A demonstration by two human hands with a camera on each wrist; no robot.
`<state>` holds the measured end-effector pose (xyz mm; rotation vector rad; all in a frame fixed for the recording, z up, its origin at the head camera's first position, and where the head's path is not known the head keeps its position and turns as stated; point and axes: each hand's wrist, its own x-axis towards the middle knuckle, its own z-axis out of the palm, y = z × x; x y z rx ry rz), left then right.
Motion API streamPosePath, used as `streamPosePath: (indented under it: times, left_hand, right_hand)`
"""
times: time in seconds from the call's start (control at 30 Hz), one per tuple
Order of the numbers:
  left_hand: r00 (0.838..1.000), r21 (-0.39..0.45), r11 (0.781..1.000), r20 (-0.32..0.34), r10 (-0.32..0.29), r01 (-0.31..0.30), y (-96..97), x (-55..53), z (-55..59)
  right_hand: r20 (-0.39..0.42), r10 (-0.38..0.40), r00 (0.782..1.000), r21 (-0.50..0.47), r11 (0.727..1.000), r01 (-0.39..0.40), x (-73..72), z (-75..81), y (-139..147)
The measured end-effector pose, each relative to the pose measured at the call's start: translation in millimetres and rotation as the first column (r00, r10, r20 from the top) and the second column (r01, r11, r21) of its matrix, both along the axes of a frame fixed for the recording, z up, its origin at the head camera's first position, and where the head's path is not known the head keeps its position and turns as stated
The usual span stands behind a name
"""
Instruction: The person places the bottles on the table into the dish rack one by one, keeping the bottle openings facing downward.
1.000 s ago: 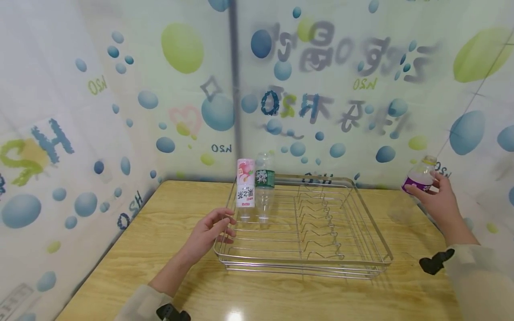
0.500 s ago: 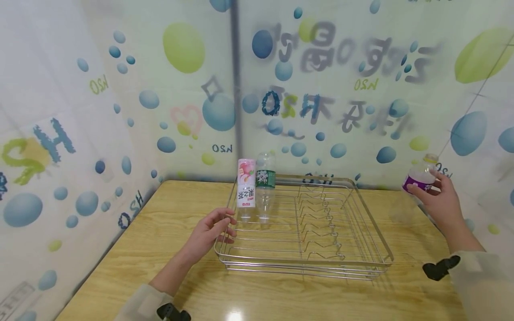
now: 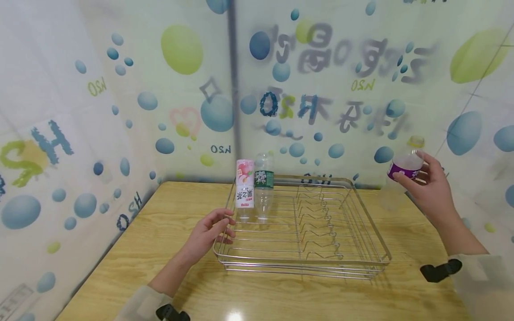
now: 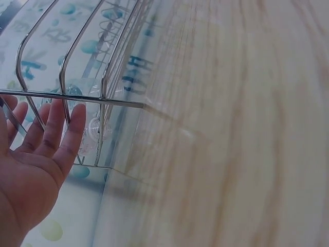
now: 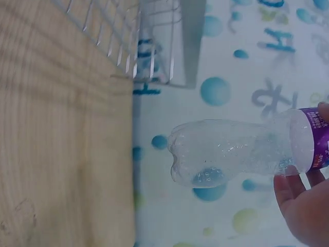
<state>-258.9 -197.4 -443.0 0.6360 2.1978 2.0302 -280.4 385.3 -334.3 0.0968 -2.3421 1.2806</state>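
Observation:
My right hand (image 3: 431,189) grips a clear plastic bottle (image 3: 403,169) with a purple label and yellow cap around its label. In the right wrist view the bottle (image 5: 221,154) looks empty, and its base is apart from the table. The metal wire dish rack (image 3: 301,262) stands in the middle of the table, to the left of that bottle. At its left rim my left hand (image 3: 206,234) rests with loosely bent fingers; in the left wrist view the fingers (image 4: 51,136) lie against the wires. Inside the rack, a pink-and-white labelled bottle (image 3: 245,183) and a green-labelled clear bottle (image 3: 264,183) stand side by side.
The wooden table (image 3: 273,296) meets a printed curtain (image 3: 192,147) behind and at both sides. A row of bent wire dividers (image 3: 321,223) runs through the right half of the rack.
My right hand has lifted the purple-labelled bottle slightly and moved it left, closer to the rack. The left hand, rack and other two bottles keep their places.

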Motion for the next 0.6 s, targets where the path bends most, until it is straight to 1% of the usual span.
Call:
streamPosePath:
  times: [0.17, 0.33, 0.47, 0.6]
  left_hand:
    - [1.0, 0.0, 1.0, 0.004, -0.006, 0.006, -0.6, -0.1, 0.4]
    - [1.0, -0.008, 1.0, -0.009, -0.006, 0.006, -1.3, -1.1, 0.0]
    - [1.0, -0.013, 1.0, -0.017, -0.006, 0.006, -1.4, -0.9, 0.2]
    - [1.0, -0.014, 1.0, -0.015, -0.003, 0.003, -1.8, 0.2, 0.7]
  right_hand:
    - [-0.05, 0.028, 0.998, -0.018, 0.999, -0.029, 8.4, 19.0, -18]
    - [-0.103, 0.097, 0.99, -0.029, 0.995, -0.1, 16.4, 35.1, -39]
    - [-0.131, 0.144, 0.981, 0.0, 0.989, -0.145, 21.8, 43.1, -57]
    - [-0.139, 0.191, 0.972, 0.008, 0.981, -0.191, 26.0, 47.8, -73]
